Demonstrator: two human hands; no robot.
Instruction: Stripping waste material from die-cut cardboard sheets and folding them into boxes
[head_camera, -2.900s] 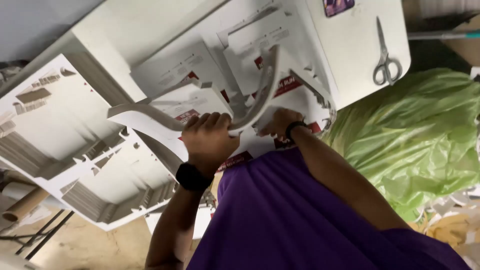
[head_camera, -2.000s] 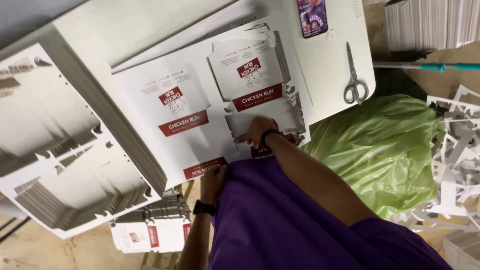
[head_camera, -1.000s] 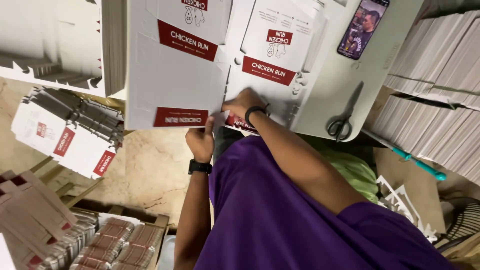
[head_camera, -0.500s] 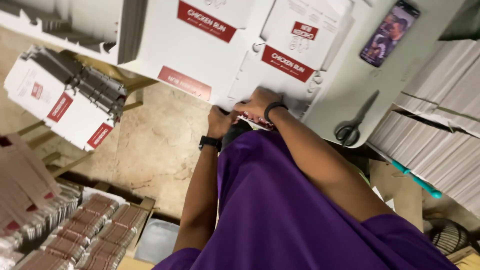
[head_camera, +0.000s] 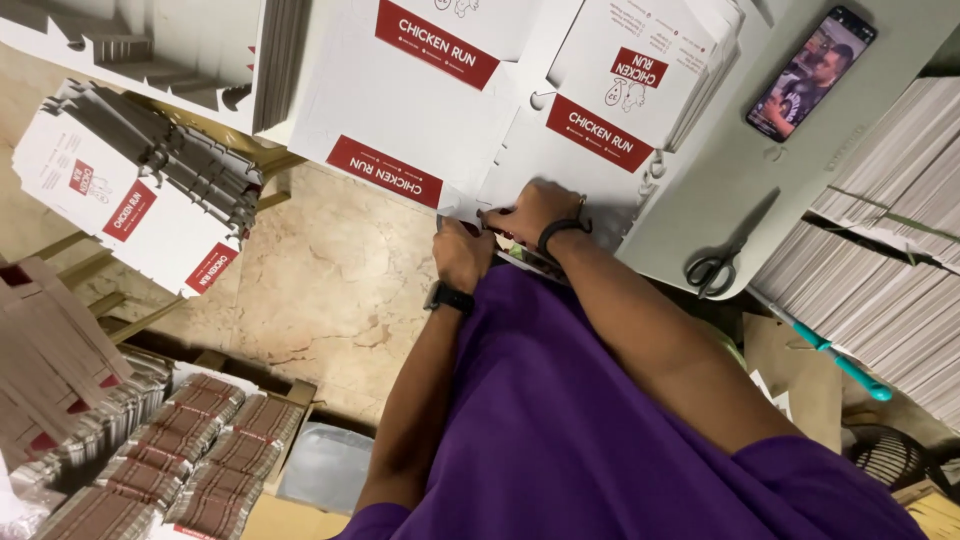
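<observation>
both hands (head_camera: 500, 235) pinch near edge of flat carton sheet (head_camera: 590, 160) on table (head_camera: 690, 200).

Phone (head_camera: 810, 72) and scissors (head_camera: 712, 270) lie on the table (head_camera: 700, 200), right of the flat cartons (head_camera: 600, 110).

The flat white-and-red printed cardboard box blanks (head_camera: 600, 110) look matt and smooth (thin paperboard), lying on a pale grey, smooth bench (head_camera: 700, 215). The black-handled metal scissors (head_camera: 722, 258) gleam dully; the beige stone floor (head_camera: 330, 290) looks polished.

One head-worn camera looks steeply down, close over the table edge (head_camera: 700, 215).
</observation>
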